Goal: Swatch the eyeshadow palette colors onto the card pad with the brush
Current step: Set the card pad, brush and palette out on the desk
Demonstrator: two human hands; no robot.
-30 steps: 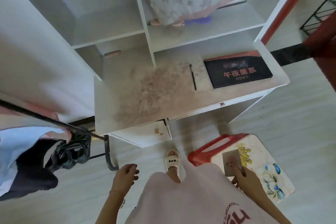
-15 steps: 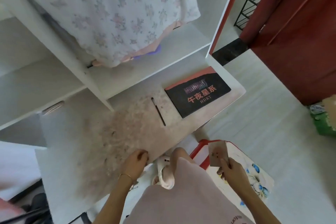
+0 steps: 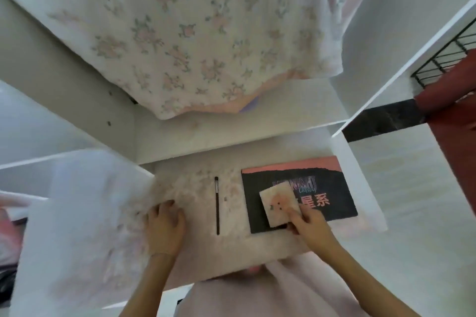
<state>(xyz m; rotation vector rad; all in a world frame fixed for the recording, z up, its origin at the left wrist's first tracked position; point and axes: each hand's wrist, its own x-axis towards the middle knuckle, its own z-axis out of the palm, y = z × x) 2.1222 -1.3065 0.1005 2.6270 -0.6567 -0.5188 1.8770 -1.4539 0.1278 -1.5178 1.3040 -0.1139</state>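
Both hands have come up onto the bench [image 3: 257, 252]: the right hand [image 3: 310, 222] pinches the card pad [image 3: 279, 203] flat over the closed black palette [image 3: 322, 188], the left hand [image 3: 164, 226] rests open and empty. Between them lies the thin brush [image 3: 217, 203], clear on both sides, on the powder-stained top under a hanging floral cloth [image 3: 180, 33]

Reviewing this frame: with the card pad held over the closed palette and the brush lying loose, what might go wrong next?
1. The right hand holds the card pad over the closed eyeshadow palette; if set down there, it would block opening the lid.
2. The brush lies loose between the hands; the left hand, resting on the desk, might knock it when reaching.
3. The desk looks powder-stained, which may dirty the pad.
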